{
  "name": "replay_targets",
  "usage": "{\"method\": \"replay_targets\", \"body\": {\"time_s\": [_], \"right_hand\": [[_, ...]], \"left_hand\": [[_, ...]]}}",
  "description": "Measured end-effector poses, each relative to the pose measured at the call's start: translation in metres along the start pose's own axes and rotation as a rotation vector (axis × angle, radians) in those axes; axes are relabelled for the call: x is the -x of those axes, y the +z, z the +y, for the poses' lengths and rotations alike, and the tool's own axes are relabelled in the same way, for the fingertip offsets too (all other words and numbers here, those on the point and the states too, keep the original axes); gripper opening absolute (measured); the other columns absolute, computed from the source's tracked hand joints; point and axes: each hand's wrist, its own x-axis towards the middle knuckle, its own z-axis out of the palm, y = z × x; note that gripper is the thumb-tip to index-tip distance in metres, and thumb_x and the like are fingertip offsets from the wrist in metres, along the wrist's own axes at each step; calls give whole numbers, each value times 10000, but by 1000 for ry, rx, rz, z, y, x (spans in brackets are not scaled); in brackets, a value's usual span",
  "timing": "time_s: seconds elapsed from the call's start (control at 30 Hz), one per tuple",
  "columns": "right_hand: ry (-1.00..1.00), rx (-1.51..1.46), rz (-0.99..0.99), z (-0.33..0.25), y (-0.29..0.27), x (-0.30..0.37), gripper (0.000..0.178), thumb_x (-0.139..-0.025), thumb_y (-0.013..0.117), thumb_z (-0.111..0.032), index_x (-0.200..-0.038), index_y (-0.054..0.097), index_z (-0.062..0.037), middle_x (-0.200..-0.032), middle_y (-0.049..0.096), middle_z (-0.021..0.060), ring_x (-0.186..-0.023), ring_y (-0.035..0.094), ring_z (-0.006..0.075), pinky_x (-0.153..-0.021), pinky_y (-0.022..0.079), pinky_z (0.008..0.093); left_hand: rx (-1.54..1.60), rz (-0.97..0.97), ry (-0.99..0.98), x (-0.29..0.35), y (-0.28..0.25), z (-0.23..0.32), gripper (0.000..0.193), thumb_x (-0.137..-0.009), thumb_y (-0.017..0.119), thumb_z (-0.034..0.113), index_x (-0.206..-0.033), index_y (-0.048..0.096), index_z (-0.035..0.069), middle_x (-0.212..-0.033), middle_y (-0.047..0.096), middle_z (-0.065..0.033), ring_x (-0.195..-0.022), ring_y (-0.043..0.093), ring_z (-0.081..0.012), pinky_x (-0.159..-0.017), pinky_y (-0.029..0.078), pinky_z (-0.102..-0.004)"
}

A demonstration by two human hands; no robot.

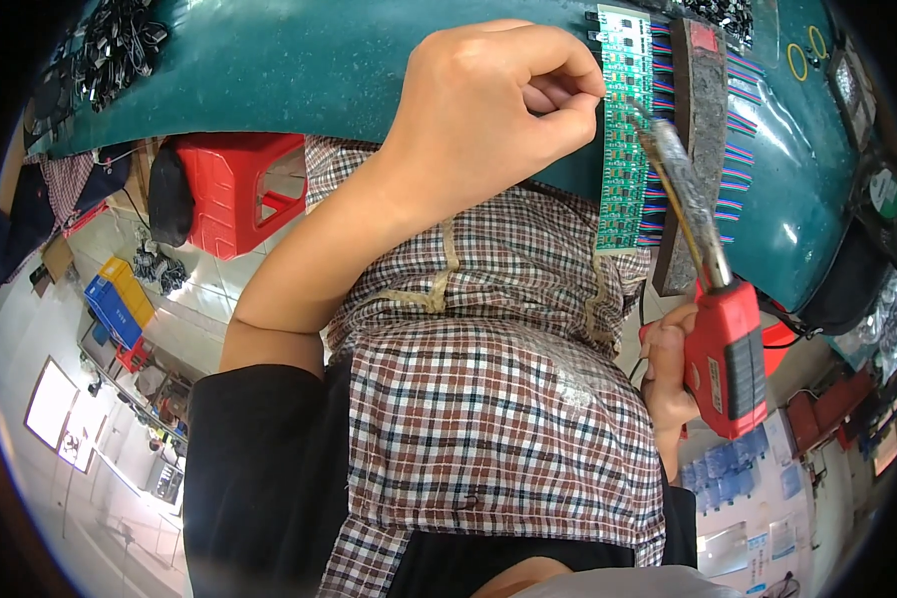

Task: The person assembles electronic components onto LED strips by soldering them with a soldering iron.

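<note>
Green PCB (623,179) is lying upper right of frame, long & narrow, running top to bottom w/ rows of small dark & tan comps, plus a white patch nr its top end. Thin blue, red & dark wires (661,95) are coming off its R edge, passing under a dark grey bar (695,169) & showing again on the bar's far side. Bar's carrying a reddish patch at its top end.

L hand (508,105) is hovering upper ctr, just L of the PCB: thumb & index are pinching tog. at the tips, right by the board's L edge, other fingers curling in. Can't tell if anything thin is btwn the tips, or if they're touching the board.

R hand (671,374), lower right & partly hidden, is gripping a red-&-black soldering gun (725,359), fingers wrapping its handle. Gun's metal barrel is slanting up-left over the bar, thin tip pointing at the PCB's upper half; contact's unclear.

Teal tabletop (269,70) is filling the top. Blk cable bundle (120,50) is sitting upper left; yellow rings (797,62) are lying far upper right.
</note>
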Motion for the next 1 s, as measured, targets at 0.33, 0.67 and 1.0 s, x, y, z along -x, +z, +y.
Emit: {"method": "replay_targets", "body": {"time_s": [0.33,0.67,1.0], "right_hand": [[62,-146,18,-1,-4,2,39,-961,524,20,-947,489,11,-788,480,65,-492,366,66,-511,389,260],[67,-267,114,1,-2,0,55,-973,529,-8,-943,483,-1,-784,466,63,-501,351,59,-516,400,259],[99,-310,148,-1,2,5,63,-964,540,-13,-952,479,-1,-780,464,58,-502,343,63,-514,394,256]], "left_hand": [[-45,-104,-78,1,-6,6,109,-800,745,-38,-908,731,-25,-869,730,-70,-777,738,-124,-696,603,-224],[-334,-97,-102,-65,-27,46,35,-796,705,67,-803,701,33,-742,678,-110,-656,679,-238,-623,546,-338],[-779,-167,233,-121,2,-11,95,-799,646,118,-800,724,64,-813,696,-158,-803,686,-359,-742,541,-472]]}}
